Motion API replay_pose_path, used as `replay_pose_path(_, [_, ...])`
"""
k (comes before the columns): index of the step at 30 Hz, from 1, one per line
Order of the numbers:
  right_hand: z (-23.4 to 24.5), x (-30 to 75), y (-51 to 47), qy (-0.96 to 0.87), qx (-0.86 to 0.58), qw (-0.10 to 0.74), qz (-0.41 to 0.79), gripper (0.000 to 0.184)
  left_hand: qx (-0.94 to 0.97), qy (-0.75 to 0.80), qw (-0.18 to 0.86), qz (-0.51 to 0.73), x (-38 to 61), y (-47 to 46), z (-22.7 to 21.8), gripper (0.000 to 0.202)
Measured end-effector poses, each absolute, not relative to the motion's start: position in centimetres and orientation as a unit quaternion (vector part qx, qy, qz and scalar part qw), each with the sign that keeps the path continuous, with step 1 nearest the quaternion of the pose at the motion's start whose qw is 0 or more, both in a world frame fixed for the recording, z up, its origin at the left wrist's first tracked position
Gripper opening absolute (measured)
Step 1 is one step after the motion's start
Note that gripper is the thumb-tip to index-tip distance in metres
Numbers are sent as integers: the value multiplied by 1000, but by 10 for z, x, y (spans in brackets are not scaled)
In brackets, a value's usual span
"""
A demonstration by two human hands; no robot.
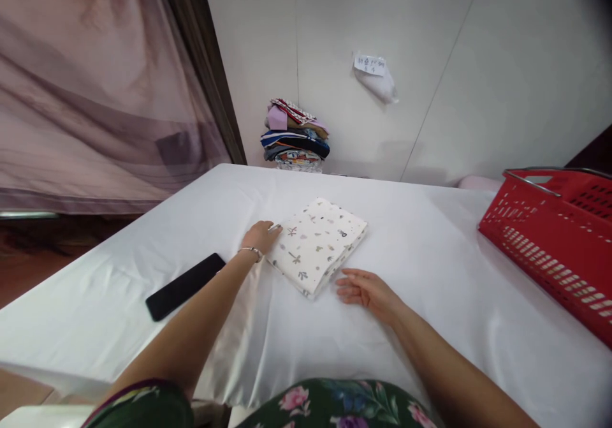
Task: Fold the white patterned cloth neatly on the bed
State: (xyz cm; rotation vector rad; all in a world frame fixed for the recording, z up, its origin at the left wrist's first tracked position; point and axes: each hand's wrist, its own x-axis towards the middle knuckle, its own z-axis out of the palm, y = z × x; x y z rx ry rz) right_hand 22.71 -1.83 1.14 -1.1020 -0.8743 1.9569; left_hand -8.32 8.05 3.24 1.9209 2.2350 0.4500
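Observation:
A folded white cloth with small printed figures (316,243) lies on the white table (430,243), square and flat. My left hand (261,235) rests at its left edge, fingers curled loosely against the fold, a thin bracelet on the wrist. My right hand (366,289) lies flat on the table just beside the cloth's near right corner, fingers stretched out toward it and holding nothing.
A black phone (184,286) lies on the table to the left of my left arm. A red plastic basket (554,236) stands at the right edge. A stack of folded clothes (296,136) sits at the far edge against the white wall. A curtain hangs at left.

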Motion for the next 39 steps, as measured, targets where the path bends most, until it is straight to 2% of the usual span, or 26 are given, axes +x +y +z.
replay_pose_path(5, [10,266,39,-359,-517,474,615,21,730,629,14,266,-62,25,30,36])
replay_pose_path(9, [8,286,87,-350,-578,540,503,20,775,566,22,280,-39,-25,23,28])
replay_pose_path(16, [-3,274,127,-386,-629,522,428,22,680,674,156,244,-19,-52,17,30])
replay_pose_path(21, [-14,269,142,-424,-646,499,392,35,591,729,240,248,-8,-51,24,41])
replay_pose_path(30, [-20,275,153,-507,-648,439,361,38,542,781,236,202,5,-47,23,45])
replay_pose_path(36, [-20,271,152,-566,-638,432,292,21,548,773,239,213,5,-46,15,45])
replay_pose_path(39, [-20,270,150,-604,-649,397,237,19,548,770,235,226,5,-47,13,45])
